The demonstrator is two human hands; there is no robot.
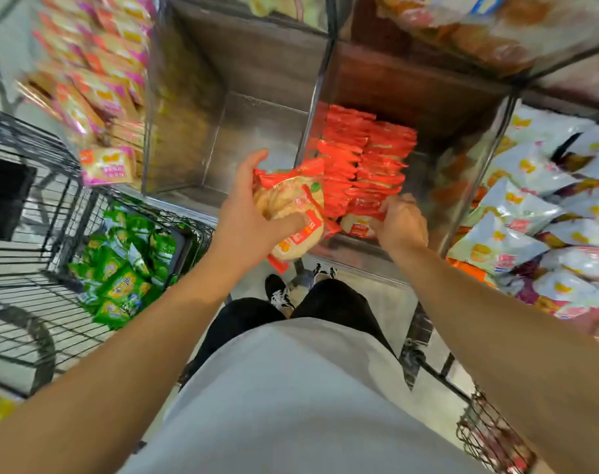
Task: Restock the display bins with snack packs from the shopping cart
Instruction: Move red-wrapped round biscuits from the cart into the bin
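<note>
My left hand (248,213) grips a bundle of red snack packs (293,208) just in front of a clear display bin (476,165). Inside that bin stand two rows of the same red packs (363,159). My right hand (402,222) holds the nearest packs of the row at the bin's front wall. To the left, a black wire shopping cart (35,213) carries several green snack packs (123,271).
The clear bin (257,131) left of the red one looks bare inside. Pink packs (96,87) fill the bin at far left, white and blue packs (544,213) the bin at right. My legs and shoes (279,292) are below. A wire basket (493,436) sits at lower right.
</note>
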